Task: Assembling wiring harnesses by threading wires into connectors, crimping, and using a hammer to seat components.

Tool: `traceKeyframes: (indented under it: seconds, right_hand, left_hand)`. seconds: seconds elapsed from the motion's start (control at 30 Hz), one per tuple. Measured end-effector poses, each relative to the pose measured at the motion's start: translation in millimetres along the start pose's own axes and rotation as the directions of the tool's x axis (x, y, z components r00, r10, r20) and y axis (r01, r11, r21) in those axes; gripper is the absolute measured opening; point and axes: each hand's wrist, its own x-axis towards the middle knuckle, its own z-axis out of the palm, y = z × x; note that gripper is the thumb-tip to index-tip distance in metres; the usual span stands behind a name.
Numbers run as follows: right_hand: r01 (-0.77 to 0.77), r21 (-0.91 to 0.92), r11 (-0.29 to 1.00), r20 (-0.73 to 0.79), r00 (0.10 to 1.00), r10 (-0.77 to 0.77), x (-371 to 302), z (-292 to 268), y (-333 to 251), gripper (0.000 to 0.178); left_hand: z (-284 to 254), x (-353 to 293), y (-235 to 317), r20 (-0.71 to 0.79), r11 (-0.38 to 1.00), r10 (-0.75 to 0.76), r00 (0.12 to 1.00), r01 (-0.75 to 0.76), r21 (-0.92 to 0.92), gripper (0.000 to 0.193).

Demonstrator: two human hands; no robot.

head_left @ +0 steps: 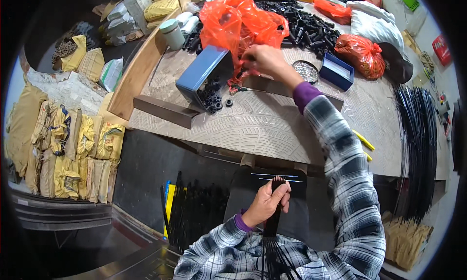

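My left hand (pixel 267 202) is closed around a bundle of thin black rods (pixel 271 226) above my lap. Their tips stick up just over the fist, and the long ends trail down across my shirt. Out over the table, my right hand (pixel 266 60) is at the lower edge of a red plastic bag (pixel 224 25). Its fingers are bent together, and whatever they pinch is hidden. Left of that hand, a blue box (pixel 204 73) lies tipped on its side, with small black ring-like parts (pixel 212 96) spilling from its mouth.
Metal bars (pixel 165 111) lie along the table (pixel 253 124). A round dish of small shiny pieces (pixel 305 71) and a dark blue box (pixel 336 71) stand at the right. Black parts (pixel 311 29) are heaped behind. Long black rods (pixel 421 148) hang off the right edge; yellow sacks (pixel 87 139) are stacked left.
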Motion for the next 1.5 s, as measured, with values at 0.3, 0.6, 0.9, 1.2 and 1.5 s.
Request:
traceKeyframes:
  seconds: [0.3, 0.6, 0.9, 1.2, 1.5]
  right_hand:
    - [0.004, -0.099, 0.995, 0.215, 0.976, 0.018, 3.1, -2.6, 20.4, 0.023]
    - [0.193, -0.372, 0.908, 0.07, 0.981, -0.18, -23.9, -10.6, 17.6, 0.012]
    - [-0.06, 0.736, 0.675, 0.108, 0.994, -0.028, -176.9, -68.3, -53.2, 0.038]
    - [-0.27, 0.945, 0.183, 0.215, 0.937, 0.274, -272.0, -63.0, -72.2, 0.027]
    - [-0.272, 0.962, 0.038, 0.253, 0.933, 0.256, -292.9, -69.1, -87.2, 0.022]
  left_hand:
    - [-2.1, -9.8, -1.0, 0.037, 0.999, 0.028, 0.999, -0.027, -0.029, 0.02]
    - [0.7, -17.3, -1.3, 0.01, 0.999, -0.021, 1.0, 0.021, -0.031, 0.021]
    - [4.0, -13.7, -8.0, -0.135, 0.998, 0.016, 0.991, -0.007, 0.067, 0.02]
    - [38.0, -19.1, -13.5, -0.146, 0.995, 0.088, 0.985, -0.094, -0.033, 0.034]
    - [52.8, -32.3, -19.1, -0.121, 0.99, 0.139, 0.983, -0.14, 0.002, 0.031]
